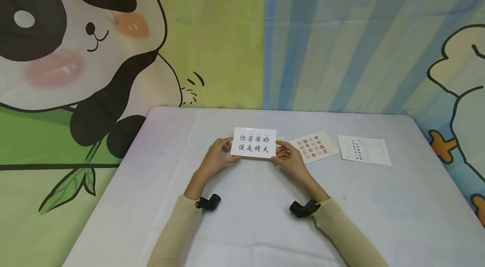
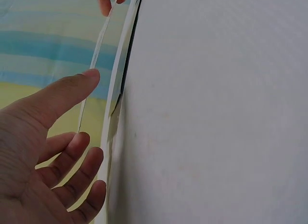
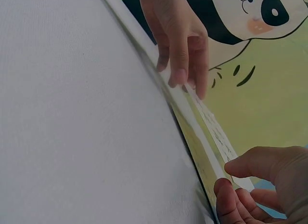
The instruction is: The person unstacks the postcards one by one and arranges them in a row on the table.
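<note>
A white card (image 1: 253, 142) with two lines of black Chinese writing is held up over the table by both hands. My left hand (image 1: 215, 158) pinches its left edge between thumb and fingers. The right hand (image 1: 294, 163) grips the opposite edge in the same manner. In the left wrist view the card (image 2: 98, 46) appears nearly edge-on, thin and upright. The right wrist view also has it as a slanting card (image 3: 215, 129) between both hands. A cream card (image 1: 315, 147) with red writing lies just right of the right hand, partly behind it.
Further right on the white-covered table (image 1: 242, 216) lies another white card (image 1: 365, 150) with small dark writing. Behind the table hangs a printed cloth (image 1: 212, 35) with a panda and blue stripes. Black cameras (image 1: 208, 202) sit on the wrists.
</note>
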{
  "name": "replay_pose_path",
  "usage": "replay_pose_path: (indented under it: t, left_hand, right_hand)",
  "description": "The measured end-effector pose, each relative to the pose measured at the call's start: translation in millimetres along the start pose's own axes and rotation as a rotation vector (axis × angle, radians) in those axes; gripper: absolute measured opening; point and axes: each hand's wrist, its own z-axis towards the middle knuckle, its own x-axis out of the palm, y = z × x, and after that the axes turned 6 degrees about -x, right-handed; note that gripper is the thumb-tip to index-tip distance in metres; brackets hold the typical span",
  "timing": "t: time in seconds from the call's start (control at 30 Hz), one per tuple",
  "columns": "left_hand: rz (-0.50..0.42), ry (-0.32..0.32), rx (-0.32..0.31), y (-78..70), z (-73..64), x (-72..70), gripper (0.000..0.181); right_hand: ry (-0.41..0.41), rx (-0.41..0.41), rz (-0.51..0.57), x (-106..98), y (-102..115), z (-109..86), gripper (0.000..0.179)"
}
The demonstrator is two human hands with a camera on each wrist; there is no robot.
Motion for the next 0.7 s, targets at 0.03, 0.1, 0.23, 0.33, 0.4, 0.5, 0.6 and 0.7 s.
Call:
replay_pose_path:
  t: [0.03, 0.1, 0.23, 0.33, 0.4, 0.5, 0.6, 0.7]
  left_hand:
    - [0.001, -0.002, -0.002, 1.7, -1.1, -2.4, 0.075]
    - [-0.006, -0.005, -0.003, 5.0, -3.0, -7.1, 0.074]
    - [-0.041, -0.013, -0.007, 9.3, -5.3, -16.0, 0.074]
    - [-0.069, -0.017, -0.032, 11.2, -7.0, -21.7, 0.075]
    - [-0.078, -0.019, -0.046, 13.2, -7.9, -25.8, 0.074]
    - [-0.090, -0.026, -0.058, 18.8, -9.0, -30.6, 0.072]
    - [-0.107, -0.044, -0.077, 24.6, -11.0, -34.9, 0.070]
    - [-0.112, -0.062, -0.086, 29.5, -13.2, -39.1, 0.069]
  right_hand:
    - [0.010, -0.001, 0.004, 2, 4, -0.8, 0.062]
    - [0.021, 0.002, 0.014, 7, 12, -2.1, 0.062]
    - [0.037, -0.010, 0.039, 17, 20, -2.1, 0.061]
    - [0.038, -0.003, 0.065, 23, 12, 1.1, 0.061]
    - [0.037, -0.004, 0.071, 28, 5, 4.0, 0.061]
    - [0.030, -0.007, 0.070, 35, -2, 7.0, 0.060]
    - [0.032, -0.025, 0.069, 42, -2, 8.3, 0.060]
    - [0.043, -0.027, 0.074, 49, -1, 9.5, 0.061]
